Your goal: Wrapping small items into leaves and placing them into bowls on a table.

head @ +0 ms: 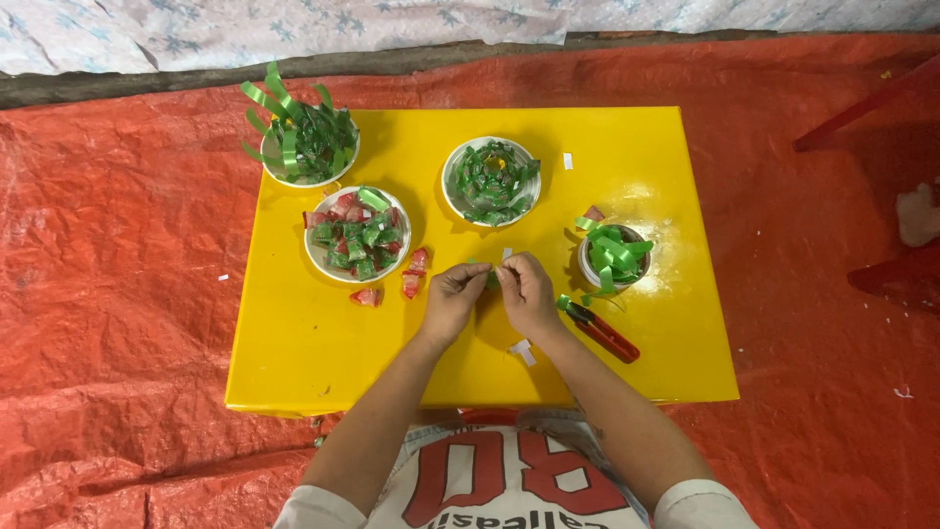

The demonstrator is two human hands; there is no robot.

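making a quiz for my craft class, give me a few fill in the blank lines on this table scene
1. Both hands, left hand and right hand, pinch a small ____ piece between them.
2. The bowls stand on a ____ table.
3. The red-handled cutter lies beside the ____ hand.
4. The number of white bowls on the table is ____.

Missing words: green; yellow; right; four

Bright, even light is falling from above, giving glare on the yellow table [627,186] at its far right. Soft shadows are lying beside the bowls [356,235]. The picture is staying fairly sharp, with straight lines bowing slightly toward the edges.
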